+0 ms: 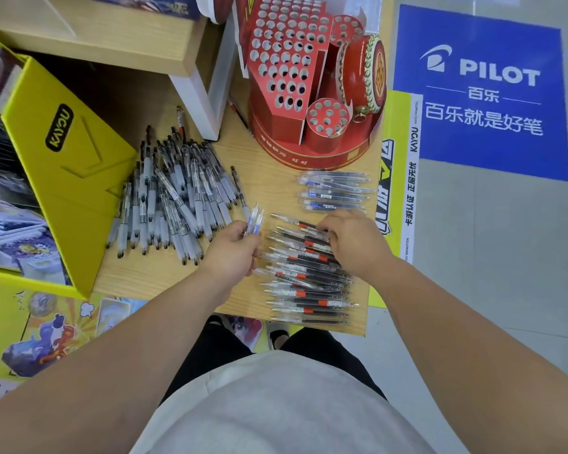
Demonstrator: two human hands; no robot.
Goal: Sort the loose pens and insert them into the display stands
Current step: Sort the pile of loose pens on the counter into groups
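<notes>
On the pale wooden counter (pixel 269 191), clear red-banded plastic pens (pixel 309 286) lie crosswise under the right hand (pixel 354 244), whose grip is unclear, while the left hand (pixel 232 250) clamps clear blue-banded pens (pixel 254 221).

Pens, loose, four lots. Black pens (pixel 174 204): large untidy heap on the worktop (pixel 269 188), clear barrels with white grips, left of centre. Blue-marked pens (pixel 333 191): small flat lot lying crosswise, just in front of the stand. Red-labelled pens (pixel 305 283): parallel row lying crosswise, running to the near edge; right hand (pixel 354 244) fingers on its far end. Blue bundle (pixel 254 221): a few pens, tilted, gripped in the left hand (pixel 233 253). Display stand (pixel 309 93): red card, stepped panel of round holes, small round holder (pixel 327 117) in front.
</notes>
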